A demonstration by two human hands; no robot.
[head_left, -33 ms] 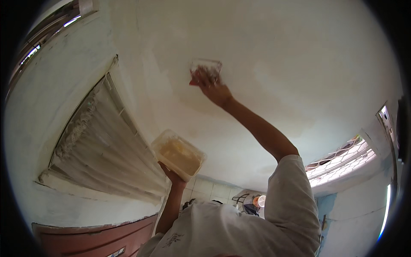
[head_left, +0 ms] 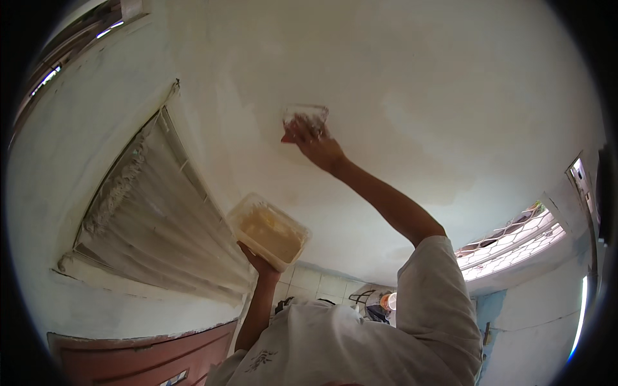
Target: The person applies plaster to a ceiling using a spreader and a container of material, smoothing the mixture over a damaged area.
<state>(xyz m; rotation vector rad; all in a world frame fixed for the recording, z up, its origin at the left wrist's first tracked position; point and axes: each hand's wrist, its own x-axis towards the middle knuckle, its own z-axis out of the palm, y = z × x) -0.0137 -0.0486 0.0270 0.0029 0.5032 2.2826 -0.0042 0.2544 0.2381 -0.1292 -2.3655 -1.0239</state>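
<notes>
Raised against the pale plastered surface, my right hand is closed on a flat, wide scraper with some red at its lower left; its blade looks smeared and is slightly blurred. Lower and further left, my left hand grips a rectangular translucent plastic tub from beneath. Beige paste with a small yellowish patch lies inside the tub.
A curtained window is on the left, above a reddish wooden door. A barred window is at the right, near a cracked, partly blue wall. Below are floor tiles and some jumbled items.
My right hand and the scraper have moved a short way down the picture and slightly left. The tub in my left hand is almost where it was.
</notes>
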